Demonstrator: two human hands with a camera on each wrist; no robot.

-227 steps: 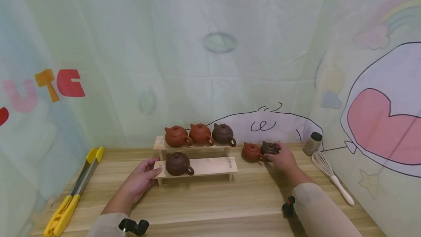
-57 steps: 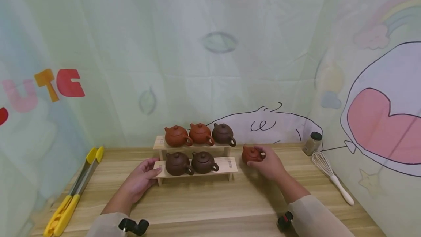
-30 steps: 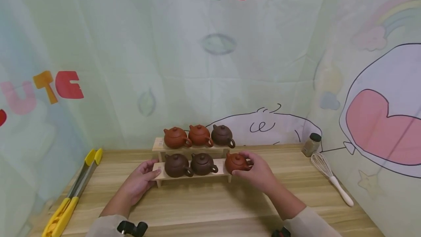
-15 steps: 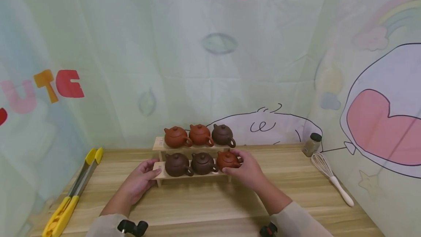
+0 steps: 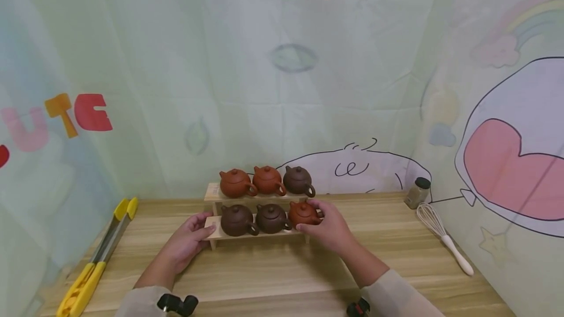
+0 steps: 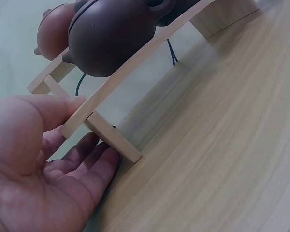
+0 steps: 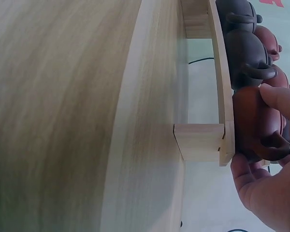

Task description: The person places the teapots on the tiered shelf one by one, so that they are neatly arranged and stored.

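A two-tier wooden stand [image 5: 213, 222] carries small clay teapots on both shelves. My right hand [image 5: 329, 226] holds a reddish-brown teapot [image 5: 303, 213] at the right end of the lower shelf; in the right wrist view that teapot [image 7: 253, 116] sits on the board, thumb and fingers around it. Left of it on the same shelf stand two dark brown teapots [image 5: 237, 220]. Above, two reddish teapots [image 5: 235, 183] and a dark one [image 5: 298, 180] line the upper shelf. With thumb on top, my left hand [image 5: 188, 241] grips the lower shelf's left end, its other fingers beside the leg [image 6: 115, 137].
Yellow-and-grey tongs [image 5: 98, 258] lie on the left of the wooden table [image 5: 246, 283]. At the right are a black-capped jar [image 5: 417, 193] and a whisk [image 5: 445, 238] with a white handle. A printed curtain [image 5: 282, 101] hangs behind.
A dark teapot went from the table to the lower shelf's middle. My right hand then carried the reddish teapot left onto that shelf's right end. The left hand stayed put.
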